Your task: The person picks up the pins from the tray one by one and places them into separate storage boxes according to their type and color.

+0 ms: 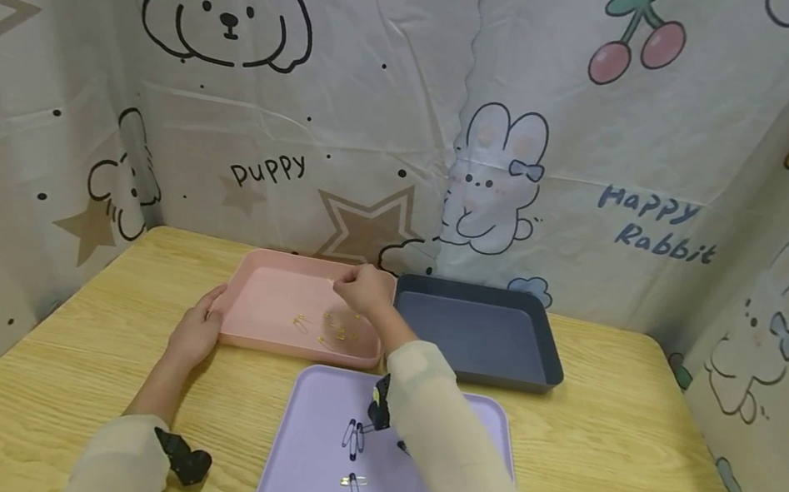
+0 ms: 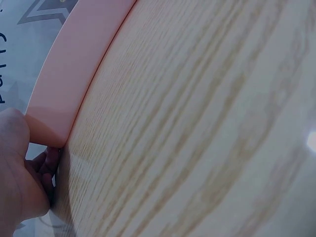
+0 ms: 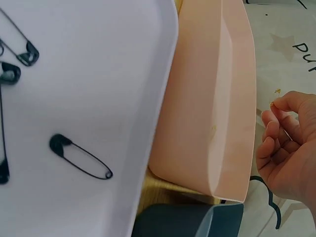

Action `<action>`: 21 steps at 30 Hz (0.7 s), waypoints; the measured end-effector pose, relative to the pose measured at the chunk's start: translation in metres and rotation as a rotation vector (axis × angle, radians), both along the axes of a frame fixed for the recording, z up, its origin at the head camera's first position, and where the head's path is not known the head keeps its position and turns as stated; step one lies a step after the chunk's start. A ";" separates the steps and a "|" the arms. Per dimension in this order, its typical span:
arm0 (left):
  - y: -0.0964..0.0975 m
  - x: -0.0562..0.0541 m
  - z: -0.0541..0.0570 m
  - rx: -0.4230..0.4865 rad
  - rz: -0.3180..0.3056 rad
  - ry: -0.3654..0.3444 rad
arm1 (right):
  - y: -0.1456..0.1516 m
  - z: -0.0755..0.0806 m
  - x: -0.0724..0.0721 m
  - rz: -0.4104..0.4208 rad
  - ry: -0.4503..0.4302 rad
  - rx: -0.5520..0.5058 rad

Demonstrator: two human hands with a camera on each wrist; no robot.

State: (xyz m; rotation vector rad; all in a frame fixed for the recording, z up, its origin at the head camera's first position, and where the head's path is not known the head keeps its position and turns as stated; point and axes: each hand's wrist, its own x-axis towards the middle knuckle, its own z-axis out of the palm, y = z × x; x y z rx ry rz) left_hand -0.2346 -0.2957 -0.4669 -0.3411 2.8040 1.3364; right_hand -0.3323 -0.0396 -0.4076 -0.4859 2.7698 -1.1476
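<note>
Over the back right part of the pink tray [image 1: 271, 283], my right hand [image 1: 363, 288] pinches a small gold safety pin [image 3: 277, 94] between thumb and index finger. Several gold safety pins [image 1: 341, 329] lie in the tray beneath that hand. My left hand [image 1: 196, 329] grips the tray's left side, its thumb at the rim in the left wrist view. Nearer me, the purple tray [image 1: 299, 443] holds several black safety pins [image 1: 353, 439] and a little gold pin [image 1: 346, 482] by a black one. The right forearm hides part of this tray.
A dark blue-grey tray [image 1: 469, 332] stands to the right of the pink one. All the trays sit on a light wooden table [image 1: 609, 444]. Behind it hangs a printed curtain [image 1: 383, 110], close to the table's back edge.
</note>
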 end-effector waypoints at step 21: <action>-0.002 -0.001 -0.001 -0.011 -0.007 -0.004 | -0.007 -0.016 0.014 -0.009 -0.088 -0.094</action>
